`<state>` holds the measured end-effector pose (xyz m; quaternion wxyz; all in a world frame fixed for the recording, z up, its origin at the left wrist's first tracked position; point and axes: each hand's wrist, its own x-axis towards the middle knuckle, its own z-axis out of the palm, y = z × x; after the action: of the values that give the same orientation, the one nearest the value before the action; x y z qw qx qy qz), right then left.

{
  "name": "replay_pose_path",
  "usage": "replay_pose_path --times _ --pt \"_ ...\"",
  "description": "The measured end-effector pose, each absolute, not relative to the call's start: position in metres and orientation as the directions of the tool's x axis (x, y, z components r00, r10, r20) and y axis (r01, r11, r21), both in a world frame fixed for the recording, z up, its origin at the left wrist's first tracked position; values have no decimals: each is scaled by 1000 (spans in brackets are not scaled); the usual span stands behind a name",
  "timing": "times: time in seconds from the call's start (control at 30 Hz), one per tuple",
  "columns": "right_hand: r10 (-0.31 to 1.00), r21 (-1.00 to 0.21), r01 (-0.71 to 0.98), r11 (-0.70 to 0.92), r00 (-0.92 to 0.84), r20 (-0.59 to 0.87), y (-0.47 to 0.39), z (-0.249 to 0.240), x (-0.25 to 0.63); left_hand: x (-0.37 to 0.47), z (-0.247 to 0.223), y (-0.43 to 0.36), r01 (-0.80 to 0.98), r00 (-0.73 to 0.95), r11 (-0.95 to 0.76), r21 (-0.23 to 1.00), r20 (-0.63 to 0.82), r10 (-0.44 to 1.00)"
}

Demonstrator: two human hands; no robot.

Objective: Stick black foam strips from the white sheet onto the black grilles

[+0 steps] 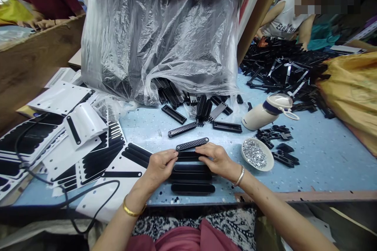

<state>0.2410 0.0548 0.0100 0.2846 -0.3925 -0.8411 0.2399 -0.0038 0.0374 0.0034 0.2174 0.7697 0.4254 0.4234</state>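
Note:
My left hand (pixel 163 166) pinches the left end of a long black bar (pixel 190 156) with rounded ends. At its other end, the fingers of my right hand (pixel 217 158) are closed on it. Just beyond lies a bar with a cross-hatched face (pixel 192 144) and a small round hole or screw at each end. Nearer to me, several smooth black bars (pixel 193 188) lie in a row, side by side. To the left are white sheets (pixel 126 176) carrying black rounded adhesive strips (pixel 137 156). My fingertips hide the ends of the held bar.
A bowl (pixel 245 153) of small shiny metal pieces and a tilted bottle (pixel 260 117) are at right. Behind, a plastic-covered sack (pixel 165 39) spills black parts. A black cable (pixel 88 192) loops at left. Two people sit beyond, one beside a pile of black parts (pixel 282 66).

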Motion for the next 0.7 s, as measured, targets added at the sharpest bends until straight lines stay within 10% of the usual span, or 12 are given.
replay_pose_path --times 0.7 --pt "720 -150 724 674 -596 356 42 29 231 -3 2 37 476 289 -541 693 457 841"
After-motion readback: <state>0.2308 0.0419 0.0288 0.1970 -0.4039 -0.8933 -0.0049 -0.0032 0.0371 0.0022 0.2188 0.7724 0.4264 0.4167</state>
